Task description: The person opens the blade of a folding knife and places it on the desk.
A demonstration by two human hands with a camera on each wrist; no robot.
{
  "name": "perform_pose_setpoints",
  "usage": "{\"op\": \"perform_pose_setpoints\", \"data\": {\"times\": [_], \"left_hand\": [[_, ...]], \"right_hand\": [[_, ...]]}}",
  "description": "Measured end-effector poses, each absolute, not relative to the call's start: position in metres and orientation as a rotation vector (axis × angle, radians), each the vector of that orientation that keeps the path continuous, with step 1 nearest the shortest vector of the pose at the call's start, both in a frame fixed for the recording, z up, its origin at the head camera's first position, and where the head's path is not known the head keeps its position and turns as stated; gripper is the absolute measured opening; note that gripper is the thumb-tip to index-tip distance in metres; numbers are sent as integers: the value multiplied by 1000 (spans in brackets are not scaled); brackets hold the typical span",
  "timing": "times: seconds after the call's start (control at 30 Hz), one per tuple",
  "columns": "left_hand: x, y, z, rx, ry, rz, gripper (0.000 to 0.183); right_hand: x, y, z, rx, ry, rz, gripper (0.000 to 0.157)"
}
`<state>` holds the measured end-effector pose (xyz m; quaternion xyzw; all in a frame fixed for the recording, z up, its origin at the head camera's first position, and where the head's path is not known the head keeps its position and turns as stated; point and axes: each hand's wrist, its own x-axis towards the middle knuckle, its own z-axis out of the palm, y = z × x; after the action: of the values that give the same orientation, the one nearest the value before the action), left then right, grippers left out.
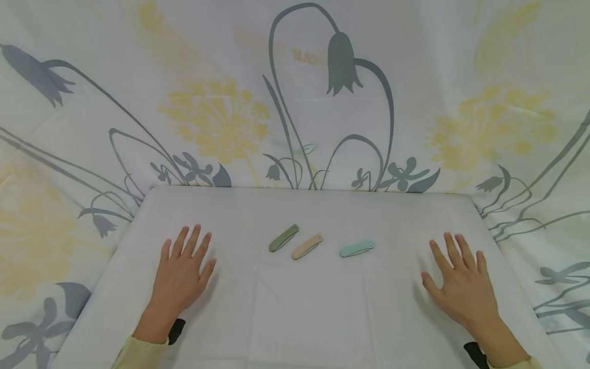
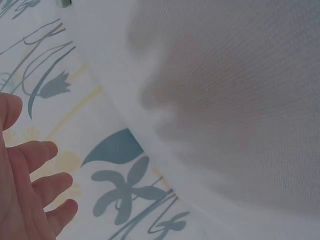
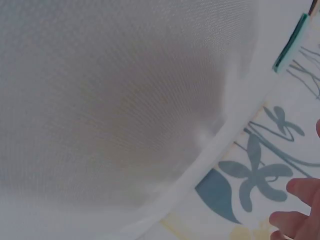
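Observation:
Three small folding knives, all folded, lie in a loose row on the white table: an olive-green knife, a peach knife and a teal knife. Left of the row, my left hand is held palm down with its fingers spread, holding nothing. My right hand, likewise palm down and spread, is right of the teal knife, apart from it. Each hand casts a shadow on the cloth. In the right wrist view, the teal knife shows at the upper right, beyond the fingertips.
A white cloth covers the table. Behind and beside it hangs a curtain printed with grey bellflowers and yellow blooms. Dark bands circle both wrists below pale sleeves.

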<state>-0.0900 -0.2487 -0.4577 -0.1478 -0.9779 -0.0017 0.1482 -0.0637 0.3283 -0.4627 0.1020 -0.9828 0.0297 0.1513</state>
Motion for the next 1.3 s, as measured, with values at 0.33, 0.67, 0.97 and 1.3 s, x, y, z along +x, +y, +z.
{"op": "perform_pose_setpoints", "data": {"times": [0.33, 0.67, 0.97, 1.3], "left_hand": [[-97, -228, -462, -479, -2688, -247, 44], [-111, -164, -449, -480, -2843, -1118, 25], [-136, -101, -463, -684, -2731, -1553, 21], [-156, -53, -483, -643, -2740, -1783, 15]], "right_hand": [[-64, 313, -467, 382, -2718, 276, 52], [-78, 286, -466, 286, -2768, 557, 39], [-97, 262, -466, 314, -2755, 760, 38], [-111, 254, -471, 222, -2833, 1140, 38]]}}
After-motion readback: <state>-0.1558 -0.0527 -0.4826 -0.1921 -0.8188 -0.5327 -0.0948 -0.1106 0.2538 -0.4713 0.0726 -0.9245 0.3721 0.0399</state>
